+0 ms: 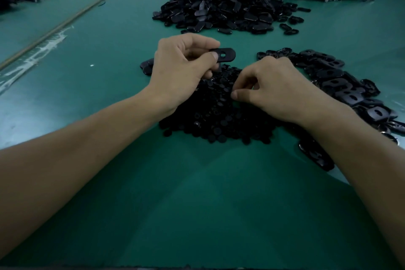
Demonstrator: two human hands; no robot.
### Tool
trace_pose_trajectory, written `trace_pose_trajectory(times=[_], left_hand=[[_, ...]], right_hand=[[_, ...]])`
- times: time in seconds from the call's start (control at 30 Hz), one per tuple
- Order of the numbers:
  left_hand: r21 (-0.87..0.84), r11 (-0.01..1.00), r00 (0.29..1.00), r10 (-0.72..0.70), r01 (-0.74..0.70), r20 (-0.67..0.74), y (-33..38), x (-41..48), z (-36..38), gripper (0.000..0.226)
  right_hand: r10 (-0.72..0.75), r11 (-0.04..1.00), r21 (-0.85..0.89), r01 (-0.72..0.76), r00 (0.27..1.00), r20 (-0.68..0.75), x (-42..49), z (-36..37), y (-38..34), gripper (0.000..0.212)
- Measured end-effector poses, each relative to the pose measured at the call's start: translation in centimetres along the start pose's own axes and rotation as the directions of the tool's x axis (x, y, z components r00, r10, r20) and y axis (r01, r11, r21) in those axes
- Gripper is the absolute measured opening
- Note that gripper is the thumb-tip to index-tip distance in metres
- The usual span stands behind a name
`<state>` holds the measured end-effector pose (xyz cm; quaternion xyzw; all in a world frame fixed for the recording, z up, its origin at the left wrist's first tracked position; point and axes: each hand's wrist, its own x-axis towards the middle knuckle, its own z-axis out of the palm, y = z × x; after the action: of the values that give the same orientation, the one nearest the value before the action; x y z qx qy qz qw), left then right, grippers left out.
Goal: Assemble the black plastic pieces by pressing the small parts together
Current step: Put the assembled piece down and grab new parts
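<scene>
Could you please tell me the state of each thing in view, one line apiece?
left hand: pinches the oval slotted piece, held off the mat.
oval slotted piece: roughly level, slot looks empty.
right hand: fingers curled down at the small round parts; whether it grips one cannot be told.
small round parts: loose heap on the green mat.
slotted pieces on the right: loose, overlapping.
far heap: piled high.
</scene>
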<state>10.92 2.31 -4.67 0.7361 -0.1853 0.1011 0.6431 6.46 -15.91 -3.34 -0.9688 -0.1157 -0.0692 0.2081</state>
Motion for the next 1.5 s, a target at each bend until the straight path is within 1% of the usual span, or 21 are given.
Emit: trace_pose_trajectory(times=[0.2,0.37,0.47,0.63,0.73,0.8,1.03,1.23,1.33,1.5], left_hand=[[-0.005,1.000,1.000,-0.014,0.014,-0.017,0.1,0.1,-0.1,0.016],[-0.005,1.000,1.000,-0.011,0.011,-0.016,0.1,0.1,-0.1,0.016],[-0.003,1.000,1.000,-0.009,0.009,-0.011,0.1,0.0,0.0,0.016],[-0.001,1.000,1.000,0.000,0.000,-0.008,0.0,0.0,-0.1,0.015],[-0.002,1.000,1.000,0.005,-0.005,0.001,-0.1,0.0,0.1,0.015],[0.000,1.000,1.000,0.009,-0.009,0.005,-0.1,-0.1,0.2,0.015],[0.003,1.000,1.000,0.025,-0.025,0.015,-0.2,-0.2,0.2,0.014],[0.018,0.998,0.998,0.057,-0.057,0.030,-0.3,-0.4,0.4,0.015],[0.041,0.995,0.995,0.085,-0.087,0.042,-0.3,-0.4,0.4,0.016],[0.092,0.988,0.991,0.124,-0.128,0.053,-0.5,-0.6,0.6,0.018]], right_hand=[[-0.008,0.999,-0.045,0.009,1.000,0.028,-0.1,-0.4,0.1,0.022],[0.012,1.000,0.021,-0.013,0.999,0.033,-0.3,-0.7,0.0,0.020],[0.008,0.999,0.033,-0.009,1.000,0.020,-0.2,-0.5,0.1,0.015],[-0.011,0.981,0.191,0.032,0.994,-0.112,-0.4,-0.5,0.3,0.012],[0.011,0.932,0.359,0.042,0.990,-0.144,-0.4,-0.7,0.3,0.007],[0.019,0.908,0.417,0.047,0.988,-0.154,-0.5,-0.8,0.4,0.012],[0.057,0.842,0.538,0.035,0.987,-0.152,-0.9,-1.2,0.6,0.014],[0.118,0.773,0.634,-0.007,0.984,-0.132,-1.0,-1.2,0.2,0.011],[0.138,0.770,0.638,-0.020,0.981,-0.135,-1.1,-1.3,0.1,0.014],[0.167,0.790,0.612,-0.027,0.971,-0.173,-1.0,-1.3,-0.2,0.007]])
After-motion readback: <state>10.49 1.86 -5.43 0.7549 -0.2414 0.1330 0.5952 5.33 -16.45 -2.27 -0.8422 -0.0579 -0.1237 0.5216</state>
